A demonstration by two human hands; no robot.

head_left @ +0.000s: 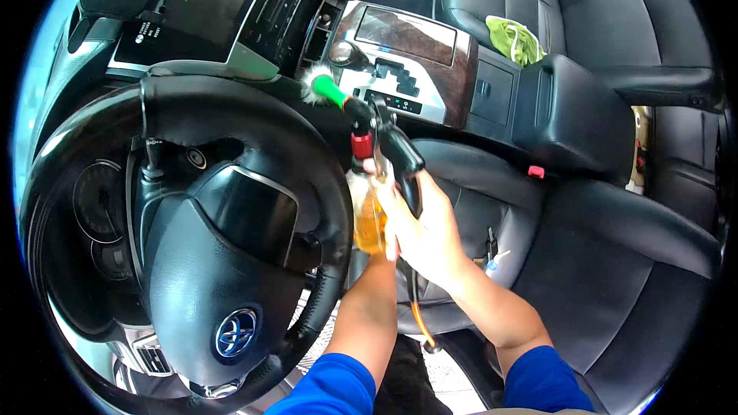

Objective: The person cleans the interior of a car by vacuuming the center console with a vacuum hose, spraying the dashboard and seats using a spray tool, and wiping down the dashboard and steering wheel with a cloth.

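A spray cleaning gun [398, 150] is held upright before me, to the right of the steering wheel [315, 134]. Its green nozzle [332, 92] ends in a ring of white bristles and points up and left, near the gear lever [347, 55]. Below a red collar hangs a clear bottle [370, 229] with orange-yellow liquid. My right hand [421, 219] is wrapped around the black handle, its fingers by the metal trigger. My left hand [379, 259] is at the bottle and seems closed on it; its fingers are mostly hidden.
An orange and black hose [420, 319] runs down from the gun between the seats and my legs. A green cloth [513, 40] lies on the far seat. The centre console [500, 100] stands between the black leather seats. A small blue-and-white item [494, 263] lies by the near seat.
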